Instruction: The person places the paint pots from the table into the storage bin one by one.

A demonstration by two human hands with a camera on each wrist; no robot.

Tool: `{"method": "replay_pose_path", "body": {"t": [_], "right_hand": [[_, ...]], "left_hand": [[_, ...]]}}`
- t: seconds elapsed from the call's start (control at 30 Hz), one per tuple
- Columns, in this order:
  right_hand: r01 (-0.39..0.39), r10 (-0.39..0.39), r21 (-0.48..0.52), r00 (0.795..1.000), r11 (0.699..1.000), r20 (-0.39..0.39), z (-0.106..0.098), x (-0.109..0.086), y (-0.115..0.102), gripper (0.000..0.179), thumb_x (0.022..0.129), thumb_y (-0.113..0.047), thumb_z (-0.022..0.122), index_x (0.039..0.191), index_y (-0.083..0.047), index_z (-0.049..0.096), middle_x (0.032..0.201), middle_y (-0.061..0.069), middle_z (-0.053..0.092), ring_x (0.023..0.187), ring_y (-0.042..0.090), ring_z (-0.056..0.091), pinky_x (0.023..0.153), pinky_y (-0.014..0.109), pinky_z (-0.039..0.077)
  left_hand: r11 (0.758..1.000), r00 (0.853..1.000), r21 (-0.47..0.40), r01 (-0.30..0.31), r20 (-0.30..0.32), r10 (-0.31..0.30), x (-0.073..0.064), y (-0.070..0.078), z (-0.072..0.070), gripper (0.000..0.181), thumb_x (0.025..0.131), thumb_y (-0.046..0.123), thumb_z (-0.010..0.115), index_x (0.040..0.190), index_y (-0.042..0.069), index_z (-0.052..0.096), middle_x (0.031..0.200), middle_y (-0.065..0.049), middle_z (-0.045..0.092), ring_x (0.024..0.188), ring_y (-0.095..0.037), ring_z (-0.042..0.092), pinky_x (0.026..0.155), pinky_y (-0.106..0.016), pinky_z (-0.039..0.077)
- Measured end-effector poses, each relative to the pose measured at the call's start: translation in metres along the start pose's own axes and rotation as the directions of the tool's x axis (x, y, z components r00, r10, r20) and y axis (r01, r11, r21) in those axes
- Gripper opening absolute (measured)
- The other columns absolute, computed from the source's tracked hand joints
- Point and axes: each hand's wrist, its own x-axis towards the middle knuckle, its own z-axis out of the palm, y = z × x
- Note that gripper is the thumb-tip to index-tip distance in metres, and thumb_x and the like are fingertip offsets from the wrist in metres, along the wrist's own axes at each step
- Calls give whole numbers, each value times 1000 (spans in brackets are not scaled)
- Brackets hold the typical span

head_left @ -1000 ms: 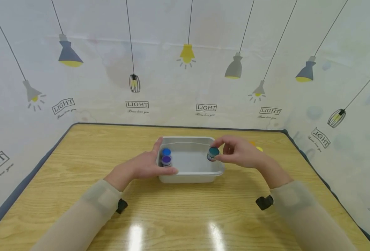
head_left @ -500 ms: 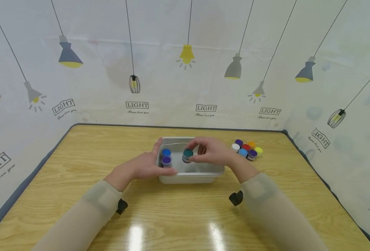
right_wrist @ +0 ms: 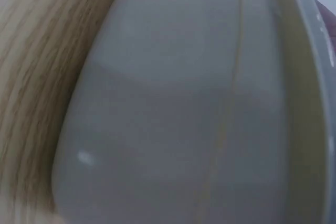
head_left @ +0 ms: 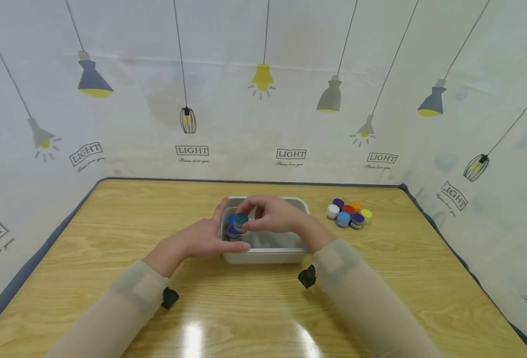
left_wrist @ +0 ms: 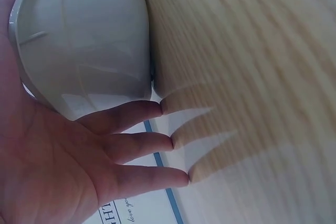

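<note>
In the head view, my right hand (head_left: 274, 215) pinches a small paint jar with a teal lid (head_left: 240, 221) between thumb and fingertips, over the left end of a white plastic tub (head_left: 265, 256). Right beside it in the tub are a blue-lidded jar (head_left: 231, 219) and a purple-lidded jar (head_left: 232, 232). My left hand (head_left: 201, 237) rests against the tub's left end, thumb along the front rim and index finger at the back corner. In the left wrist view, three straight fingers (left_wrist: 142, 148) reach down to the table beside the tub wall (left_wrist: 100, 45). The right wrist view shows mostly tub wall (right_wrist: 168, 108).
To the right of the tub, several paint jars stand clustered on the wooden table (head_left: 402, 268), among them a white one (head_left: 332, 212), a light blue one (head_left: 343, 219) and a yellow one (head_left: 366, 216). A lamp-printed backdrop (head_left: 236, 114) encloses the table's back and sides.
My right hand has carried the teal-lidded jar leftward across the tub, to beside the two other jars. The cluster at right has come into view. My left hand stays at the tub's left end.
</note>
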Motion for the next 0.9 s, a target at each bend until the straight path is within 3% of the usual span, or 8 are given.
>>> {"method": "replay_pose_path", "body": {"t": [0.3, 0.43, 0.53, 0.77, 0.9], "right_hand": [[36, -35, 118, 999, 992, -3, 11, 7, 13, 30, 97, -21, 82, 127, -19, 77, 112, 0, 73, 95, 19, 64, 85, 30, 57], [50, -54, 141, 998, 989, 25, 15, 9, 15, 28, 97, -21, 81, 125, -20, 78, 108, 2, 72, 93, 20, 63, 81, 30, 55], [44, -54, 132, 996, 990, 75, 17, 10, 14, 28, 98, -21, 80, 126, -20, 78, 105, 2, 70, 90, 19, 62, 78, 28, 53], [40, -49, 61, 987, 997, 151, 23, 14, 16, 32, 99, -17, 80, 131, -13, 76, 99, -1, 68, 87, 15, 60, 76, 25, 50], [20, -24, 25, 984, 999, 175, 24, 14, 15, 32, 101, -15, 80, 133, -13, 76, 102, 0, 68, 91, 15, 60, 79, 26, 51]], "left_hand": [[1000, 1000, 0, -5, -2, 5, 0, 1, 1, 144, 85, 86, 72, 175, 22, -21, 139, -26, 70, 107, -27, 69, 98, -49, 55], [1000, 1000, 1, -7, 1, 7, 0, 0, 1, 145, 86, 85, 73, 174, 22, -23, 121, -20, 75, 98, -24, 69, 90, -45, 54], [1000, 1000, 9, -8, 4, 8, 0, 0, 2, 144, 86, 84, 72, 174, 21, -23, 102, -13, 75, 90, -23, 68, 83, -41, 51], [1000, 1000, 19, -7, 0, 7, 0, 0, 1, 144, 86, 85, 71, 175, 17, -20, 115, -17, 76, 100, -25, 68, 89, -43, 52], [1000, 1000, 16, -2, 10, 2, -1, 2, 1, 144, 87, 86, 70, 174, 17, -22, 100, -10, 74, 94, -24, 67, 84, -40, 49]]}}
